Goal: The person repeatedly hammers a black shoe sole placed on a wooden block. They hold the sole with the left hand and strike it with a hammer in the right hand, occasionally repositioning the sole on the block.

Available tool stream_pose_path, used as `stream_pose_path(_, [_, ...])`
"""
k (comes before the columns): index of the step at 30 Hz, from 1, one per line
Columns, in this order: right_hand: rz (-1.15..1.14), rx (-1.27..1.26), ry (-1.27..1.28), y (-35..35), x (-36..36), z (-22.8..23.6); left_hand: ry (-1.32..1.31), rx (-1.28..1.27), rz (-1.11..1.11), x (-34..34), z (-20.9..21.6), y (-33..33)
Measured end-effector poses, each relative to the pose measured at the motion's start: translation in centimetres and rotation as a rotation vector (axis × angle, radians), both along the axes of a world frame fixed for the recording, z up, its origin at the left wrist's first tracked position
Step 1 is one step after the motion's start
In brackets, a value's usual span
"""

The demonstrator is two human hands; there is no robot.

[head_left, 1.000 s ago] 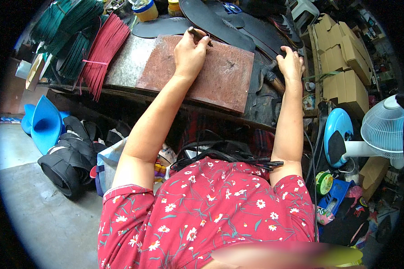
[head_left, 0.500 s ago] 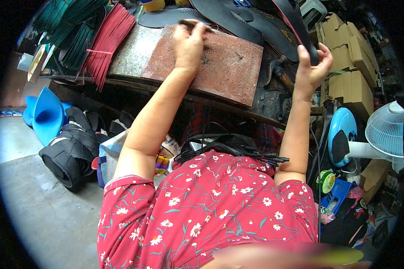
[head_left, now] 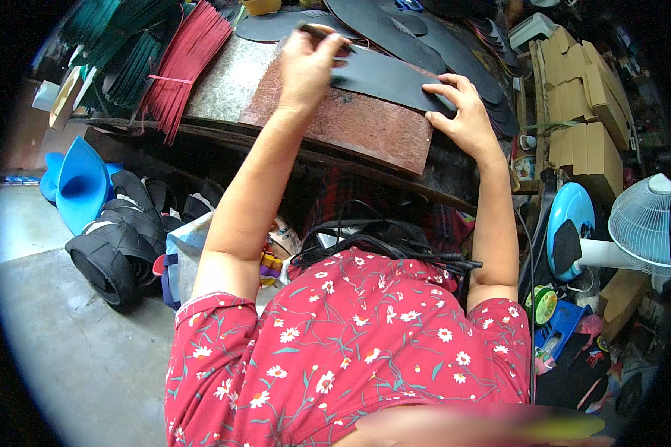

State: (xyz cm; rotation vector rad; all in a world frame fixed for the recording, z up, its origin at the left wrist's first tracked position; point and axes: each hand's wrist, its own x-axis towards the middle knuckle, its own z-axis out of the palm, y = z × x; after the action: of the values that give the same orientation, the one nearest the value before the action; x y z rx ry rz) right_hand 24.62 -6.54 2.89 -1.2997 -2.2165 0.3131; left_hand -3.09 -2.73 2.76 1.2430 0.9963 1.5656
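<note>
A black shoe sole piece (head_left: 386,80) lies across the reddish-brown rough board (head_left: 373,128) on the workbench. My right hand (head_left: 464,118) grips its right end, fingers over the upper edge and thumb at the lower edge. In my left hand (head_left: 306,73) is a slim dark pen-like tool (head_left: 317,31), pinched between thumb and fingers. That hand is somewhat blurred and covers the sole piece's left end, so the tool's tip and any contact there are hard to make out.
More black soles (head_left: 395,37) spread behind the board. Red strips (head_left: 183,71) and dark green strips (head_left: 130,63) lie bundled at the left. A metal plate (head_left: 231,78) adjoins the board. Cardboard boxes (head_left: 585,156) and a fan (head_left: 645,223) stand at the right.
My right hand has come left and down with the black sole piece, which now rests over the board. My left hand has shifted slightly left and still holds the dark tool.
</note>
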Motion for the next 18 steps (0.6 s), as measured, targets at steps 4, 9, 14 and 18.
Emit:
stream_pose_path(4, [-0.012, 0.012, 0.0, -1.0, -0.1, 0.4, 0.129, -0.106, -0.031, 2.3, -1.3, 0.9])
stream_pose_path(9, [-0.12, 0.196, -0.098, -3.4, 2.5, 0.8, 0.207, -0.173, -0.035, 2.5, -1.4, 1.7])
stream_pose_path(14, [-0.52, -0.036, -0.268, -6.0, 4.9, -1.5, 0.062, -0.094, -0.009, 2.7, -1.2, 2.7])
stream_pose_path(18, [-0.656, 0.056, -0.221, -6.0, 5.5, -3.4, 0.214, -0.046, 0.049, 3.5, -2.2, 3.4])
